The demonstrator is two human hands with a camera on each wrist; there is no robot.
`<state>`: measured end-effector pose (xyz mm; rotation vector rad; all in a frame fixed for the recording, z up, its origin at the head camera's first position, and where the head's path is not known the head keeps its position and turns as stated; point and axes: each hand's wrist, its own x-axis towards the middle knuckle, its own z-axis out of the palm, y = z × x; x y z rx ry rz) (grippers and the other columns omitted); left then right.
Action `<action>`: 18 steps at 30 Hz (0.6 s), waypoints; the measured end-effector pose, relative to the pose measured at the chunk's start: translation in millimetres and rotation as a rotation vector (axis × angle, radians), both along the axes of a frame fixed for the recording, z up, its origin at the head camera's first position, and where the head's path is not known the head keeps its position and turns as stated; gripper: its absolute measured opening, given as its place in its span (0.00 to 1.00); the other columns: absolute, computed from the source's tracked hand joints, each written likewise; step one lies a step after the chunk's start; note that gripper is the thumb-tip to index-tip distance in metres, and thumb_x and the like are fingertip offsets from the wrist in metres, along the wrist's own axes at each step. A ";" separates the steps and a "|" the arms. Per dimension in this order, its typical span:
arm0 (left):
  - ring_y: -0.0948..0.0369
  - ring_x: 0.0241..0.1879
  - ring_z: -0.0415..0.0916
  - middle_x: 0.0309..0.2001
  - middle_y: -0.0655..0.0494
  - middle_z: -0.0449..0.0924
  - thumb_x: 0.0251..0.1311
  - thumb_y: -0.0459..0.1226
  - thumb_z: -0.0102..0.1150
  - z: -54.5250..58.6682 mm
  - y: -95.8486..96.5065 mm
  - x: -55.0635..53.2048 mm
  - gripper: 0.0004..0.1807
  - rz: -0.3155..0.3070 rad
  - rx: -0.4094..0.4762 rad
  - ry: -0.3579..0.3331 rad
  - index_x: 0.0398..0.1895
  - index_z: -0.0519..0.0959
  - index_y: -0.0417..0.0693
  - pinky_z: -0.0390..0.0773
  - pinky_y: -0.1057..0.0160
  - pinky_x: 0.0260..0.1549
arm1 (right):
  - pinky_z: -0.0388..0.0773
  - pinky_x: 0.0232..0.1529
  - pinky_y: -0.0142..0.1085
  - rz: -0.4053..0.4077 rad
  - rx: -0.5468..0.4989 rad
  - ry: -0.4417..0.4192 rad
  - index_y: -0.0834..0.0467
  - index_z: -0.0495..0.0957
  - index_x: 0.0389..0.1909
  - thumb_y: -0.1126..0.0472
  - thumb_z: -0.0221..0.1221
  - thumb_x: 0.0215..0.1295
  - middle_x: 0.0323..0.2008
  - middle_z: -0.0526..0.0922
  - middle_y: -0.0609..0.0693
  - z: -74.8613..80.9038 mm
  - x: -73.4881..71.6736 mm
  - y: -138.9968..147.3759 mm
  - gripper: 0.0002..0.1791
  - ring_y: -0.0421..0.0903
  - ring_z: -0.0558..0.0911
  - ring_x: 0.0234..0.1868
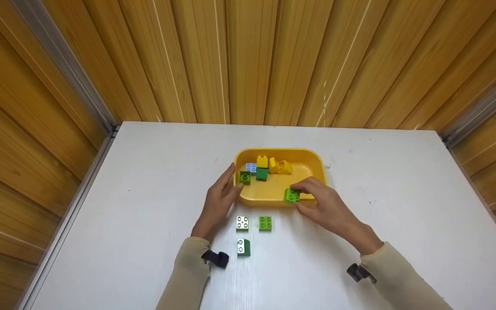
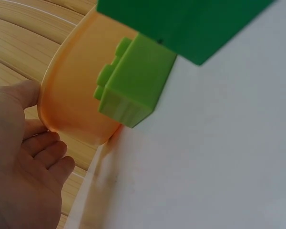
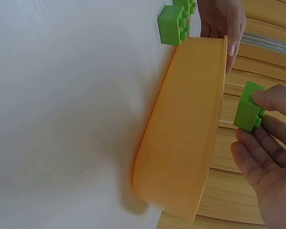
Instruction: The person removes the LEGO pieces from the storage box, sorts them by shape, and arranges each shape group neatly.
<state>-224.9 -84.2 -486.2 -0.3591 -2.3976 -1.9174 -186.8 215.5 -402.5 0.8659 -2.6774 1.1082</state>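
My left hand (image 1: 221, 196) holds the left near corner of a yellow tray (image 1: 274, 202), thumb at the rim and fingers along its outer side. My right hand (image 1: 327, 202) pinches a light green toy brick (image 1: 292, 195) above the tray's near right part; the right wrist view shows this brick (image 3: 249, 107) between thumb and fingers. Just in front of the tray, on the table, sit a light green brick (image 1: 265, 223), another brick (image 1: 242, 223) whose top shines white, and a dark green brick (image 1: 246, 248) with a sloped side.
Inside the tray are a blue brick (image 1: 251, 168), dark green bricks (image 1: 261, 174) and several yellow bricks (image 1: 284, 167). All this stands on a white table (image 1: 144, 193), backed by a wood-patterned wall (image 1: 248, 64). Both sleeves carry black wrist mounts (image 1: 216, 259).
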 end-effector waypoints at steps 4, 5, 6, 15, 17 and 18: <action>0.56 0.82 0.52 0.82 0.57 0.58 0.78 0.44 0.60 -2.1 0.3 -0.5 0.36 0.004 0.019 -0.007 0.84 0.61 0.50 0.56 0.53 0.79 | 0.86 0.57 0.45 0.040 0.001 0.036 0.62 0.83 0.57 0.75 0.73 0.61 0.53 0.84 0.48 -2.9 9.1 -1.1 0.23 0.47 0.85 0.53; 0.56 0.82 0.52 0.82 0.57 0.58 0.78 0.43 0.60 -2.2 0.4 -0.5 0.36 0.005 0.025 -0.007 0.84 0.61 0.50 0.56 0.53 0.79 | 0.86 0.56 0.45 0.046 0.007 0.045 0.62 0.83 0.56 0.74 0.74 0.60 0.52 0.84 0.47 -4.0 11.1 -1.1 0.23 0.46 0.85 0.53; 0.56 0.82 0.52 0.82 0.57 0.58 0.78 0.43 0.60 -2.2 0.5 -0.4 0.36 0.005 0.030 -0.008 0.84 0.61 0.50 0.56 0.52 0.79 | 0.86 0.56 0.44 0.050 0.011 0.053 0.61 0.83 0.56 0.74 0.74 0.60 0.52 0.84 0.47 -5.1 12.9 -1.1 0.23 0.46 0.85 0.53; 0.58 0.81 0.52 0.83 0.61 0.57 0.79 0.46 0.59 -0.3 0.5 0.2 0.36 0.008 -0.002 -0.026 0.85 0.60 0.53 0.55 0.54 0.79 | 0.87 0.53 0.44 0.074 0.026 0.069 0.61 0.83 0.57 0.71 0.76 0.59 0.51 0.84 0.46 -13.1 23.6 -0.1 0.24 0.43 0.84 0.51; 0.59 0.82 0.52 0.83 0.61 0.57 0.79 0.45 0.58 -0.1 0.7 -0.1 0.36 0.008 -0.008 -0.028 0.85 0.59 0.53 0.55 0.54 0.79 | 0.87 0.53 0.44 0.079 0.030 0.060 0.61 0.83 0.57 0.71 0.76 0.59 0.51 0.84 0.45 -15.2 25.1 -0.1 0.24 0.43 0.85 0.51; 0.58 0.82 0.52 0.83 0.61 0.57 0.79 0.45 0.58 -0.1 1.0 -0.3 0.36 0.007 -0.010 -0.027 0.85 0.59 0.53 0.55 0.54 0.79 | 0.87 0.53 0.44 0.084 0.029 0.054 0.61 0.83 0.58 0.71 0.76 0.59 0.51 0.84 0.46 -16.5 25.7 -0.1 0.25 0.43 0.85 0.52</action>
